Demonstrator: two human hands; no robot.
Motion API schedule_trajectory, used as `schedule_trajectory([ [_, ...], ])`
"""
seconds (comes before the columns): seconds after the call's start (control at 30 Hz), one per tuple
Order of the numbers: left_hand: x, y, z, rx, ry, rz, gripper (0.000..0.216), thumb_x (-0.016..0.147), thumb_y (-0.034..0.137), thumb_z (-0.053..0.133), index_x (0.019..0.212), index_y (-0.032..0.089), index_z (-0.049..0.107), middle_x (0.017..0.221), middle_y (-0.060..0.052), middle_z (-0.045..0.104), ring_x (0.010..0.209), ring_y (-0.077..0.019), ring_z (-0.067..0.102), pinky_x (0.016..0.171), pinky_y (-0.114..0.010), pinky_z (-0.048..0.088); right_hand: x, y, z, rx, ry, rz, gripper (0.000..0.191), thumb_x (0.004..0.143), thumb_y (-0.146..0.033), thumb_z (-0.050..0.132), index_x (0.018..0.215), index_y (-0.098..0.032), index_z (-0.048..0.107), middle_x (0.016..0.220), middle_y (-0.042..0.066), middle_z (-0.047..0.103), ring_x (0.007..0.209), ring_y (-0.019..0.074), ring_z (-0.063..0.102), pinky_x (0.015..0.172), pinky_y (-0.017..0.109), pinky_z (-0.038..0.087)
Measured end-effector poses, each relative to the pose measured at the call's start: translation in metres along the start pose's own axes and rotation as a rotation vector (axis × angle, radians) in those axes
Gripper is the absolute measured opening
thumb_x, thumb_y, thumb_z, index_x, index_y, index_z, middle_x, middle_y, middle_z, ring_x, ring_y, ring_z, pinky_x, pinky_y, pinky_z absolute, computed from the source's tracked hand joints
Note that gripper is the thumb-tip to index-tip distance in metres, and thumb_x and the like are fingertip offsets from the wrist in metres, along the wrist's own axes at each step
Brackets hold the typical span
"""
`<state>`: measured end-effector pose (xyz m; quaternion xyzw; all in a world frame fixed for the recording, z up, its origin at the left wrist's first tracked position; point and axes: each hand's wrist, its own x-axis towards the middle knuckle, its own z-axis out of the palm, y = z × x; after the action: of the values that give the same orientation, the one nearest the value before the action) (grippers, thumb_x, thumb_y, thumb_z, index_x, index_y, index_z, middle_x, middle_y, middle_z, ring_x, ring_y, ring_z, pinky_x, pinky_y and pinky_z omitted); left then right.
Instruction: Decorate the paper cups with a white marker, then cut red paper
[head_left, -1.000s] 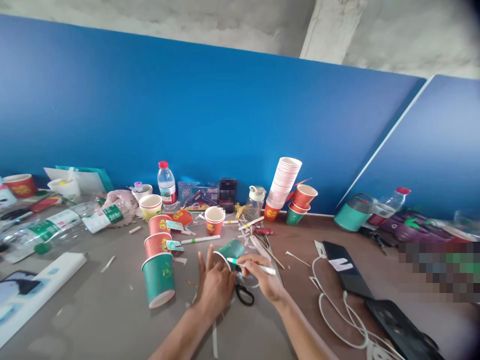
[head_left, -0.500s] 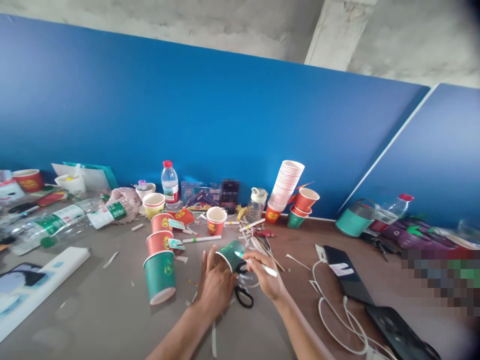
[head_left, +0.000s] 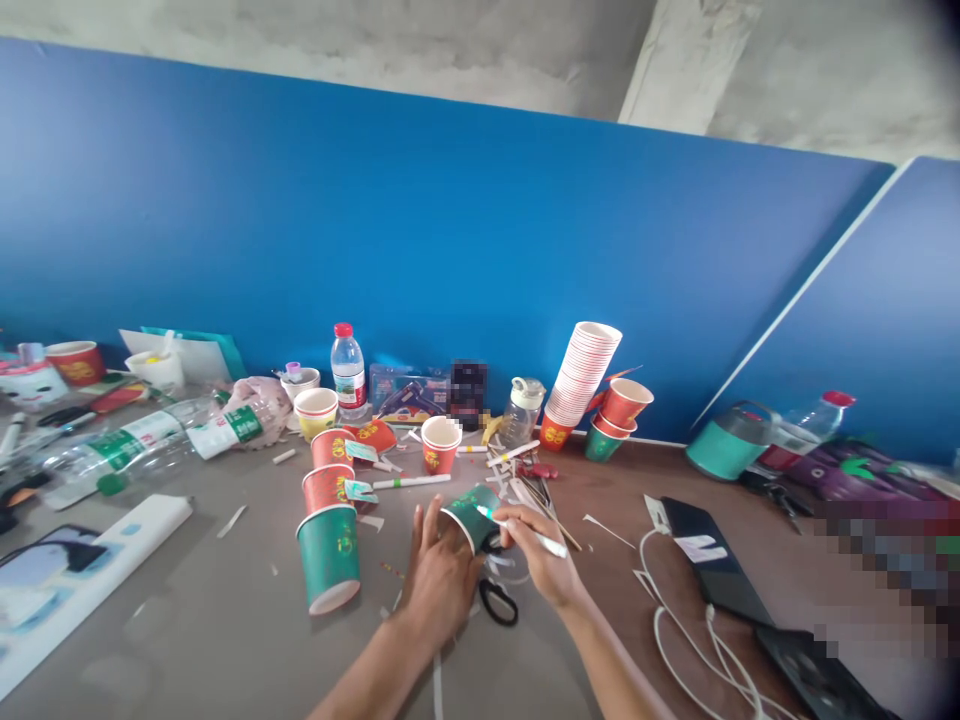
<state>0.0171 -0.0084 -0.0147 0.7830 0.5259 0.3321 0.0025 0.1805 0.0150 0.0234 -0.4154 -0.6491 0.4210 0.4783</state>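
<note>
My left hand (head_left: 442, 575) is closed on a green paper cup (head_left: 471, 512) that lies tilted on its side, its white rim toward me. Pinched in my right hand (head_left: 544, 560) is a white marker (head_left: 553, 545) with a teal tip end, which meets the cup's green side. A pair of scissors (head_left: 499, 603) with black handles lies just below the cup, partly covered by my hands. To the left stand red paper cups (head_left: 328, 487) and a larger green paper cup (head_left: 330, 560), joined or set in a row.
Behind my hands are a small red cup (head_left: 440, 455), markers (head_left: 412, 482) and paper scraps. A tall leaning cup stack (head_left: 585, 370) stands by the blue partition (head_left: 480, 220). White cables (head_left: 675, 640) and a black phone (head_left: 709, 555) lie at right, plastic bottles (head_left: 150, 440) at left.
The whole view has shifted slightly, so things appear a little further right. My hands keep their hold on the cup and marker, the marker still against the cup's side.
</note>
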Motion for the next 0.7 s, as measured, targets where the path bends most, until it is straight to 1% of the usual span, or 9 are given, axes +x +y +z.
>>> schedule_trajectory([
  [0.03, 0.000, 0.000, 0.000, 0.001, -0.013, 0.000, 0.028, 0.079, 0.023, 0.052, 0.104, 0.030, 0.064, 0.109, -0.002, 0.066, 0.129, -0.0304, 0.034, 0.108, -0.060, 0.007, 0.000, 0.000, 0.000, -0.004, 0.001, -0.002, 0.023, 0.082, -0.032, 0.050, 0.083, -0.018, 0.068, 0.059, 0.000, 0.057, 0.059, 0.0153, 0.053, 0.060, 0.028, 0.042],
  [0.17, 0.001, 0.002, -0.002, 0.014, -0.034, -0.009, 0.031, 0.079, 0.020, 0.051, 0.106, 0.030, 0.062, 0.108, -0.002, 0.066, 0.129, -0.0303, 0.034, 0.108, -0.061, 0.009, -0.001, -0.001, -0.002, 0.008, -0.103, 0.011, 0.026, 0.083, -0.033, 0.048, 0.085, -0.018, 0.069, 0.060, 0.001, 0.058, 0.059, 0.0157, 0.053, 0.059, 0.028, 0.042],
  [0.3, 0.002, 0.003, -0.005, 0.025, -0.022, 0.016, 0.033, 0.078, 0.017, 0.050, 0.107, 0.028, 0.062, 0.110, -0.004, 0.066, 0.127, -0.0297, 0.037, 0.108, -0.061, 0.010, 0.001, -0.001, -0.004, -0.052, 0.055, -0.004, 0.023, 0.082, -0.031, 0.050, 0.083, -0.019, 0.069, 0.058, 0.000, 0.056, 0.058, 0.0161, 0.052, 0.060, 0.028, 0.042],
  [0.33, 0.002, 0.003, -0.005, 0.029, -0.020, 0.022, 0.033, 0.078, 0.017, 0.050, 0.106, 0.028, 0.063, 0.110, -0.004, 0.066, 0.127, -0.0297, 0.037, 0.108, -0.061, 0.010, 0.001, -0.002, -0.004, -0.049, 0.047, -0.002, 0.022, 0.081, -0.031, 0.050, 0.082, -0.019, 0.069, 0.057, 0.000, 0.056, 0.058, 0.0161, 0.052, 0.060, 0.028, 0.043],
  [0.43, 0.001, 0.002, -0.004, 0.028, -0.009, 0.026, 0.031, 0.078, 0.018, 0.050, 0.104, 0.029, 0.064, 0.107, -0.003, 0.067, 0.126, -0.0292, 0.038, 0.108, -0.061, 0.012, 0.001, -0.007, -0.003, -0.007, -0.079, 0.016, 0.024, 0.081, -0.030, 0.048, 0.079, -0.019, 0.069, 0.057, 0.000, 0.058, 0.057, 0.0153, 0.053, 0.058, 0.027, 0.043],
  [0.47, 0.001, 0.002, -0.003, 0.027, -0.010, 0.025, 0.031, 0.079, 0.018, 0.050, 0.104, 0.029, 0.064, 0.107, -0.003, 0.067, 0.126, -0.0290, 0.039, 0.108, -0.061, 0.011, 0.001, -0.009, -0.003, -0.006, -0.083, 0.021, 0.024, 0.081, -0.030, 0.048, 0.079, -0.019, 0.069, 0.056, -0.001, 0.058, 0.057, 0.0151, 0.053, 0.058, 0.027, 0.042],
  [0.6, 0.002, 0.001, -0.002, 0.030, -0.017, 0.015, 0.028, 0.079, 0.020, 0.051, 0.101, 0.028, 0.065, 0.108, -0.003, 0.067, 0.126, -0.0294, 0.039, 0.108, -0.060, 0.011, 0.002, -0.012, -0.005, -0.054, 0.078, 0.031, 0.021, 0.079, -0.028, 0.049, 0.074, -0.018, 0.067, 0.052, -0.002, 0.053, 0.054, 0.0153, 0.050, 0.057, 0.027, 0.041],
  [0.63, 0.002, 0.001, -0.002, 0.032, -0.016, 0.014, 0.027, 0.079, 0.020, 0.051, 0.100, 0.028, 0.066, 0.105, -0.003, 0.068, 0.126, -0.0297, 0.038, 0.109, -0.060, 0.011, 0.002, -0.011, -0.005, -0.048, 0.065, 0.033, 0.021, 0.079, -0.028, 0.048, 0.074, -0.018, 0.067, 0.052, -0.002, 0.054, 0.055, 0.0154, 0.050, 0.057, 0.027, 0.041],
  [0.7, 0.002, 0.001, -0.002, 0.032, -0.010, 0.011, 0.026, 0.079, 0.020, 0.051, 0.098, 0.029, 0.067, 0.101, -0.003, 0.069, 0.126, -0.0297, 0.039, 0.109, -0.060, 0.011, 0.002, -0.010, -0.005, -0.018, -0.030, 0.034, 0.022, 0.080, -0.028, 0.048, 0.077, -0.019, 0.068, 0.054, -0.001, 0.056, 0.055, 0.0154, 0.051, 0.058, 0.027, 0.041],
])
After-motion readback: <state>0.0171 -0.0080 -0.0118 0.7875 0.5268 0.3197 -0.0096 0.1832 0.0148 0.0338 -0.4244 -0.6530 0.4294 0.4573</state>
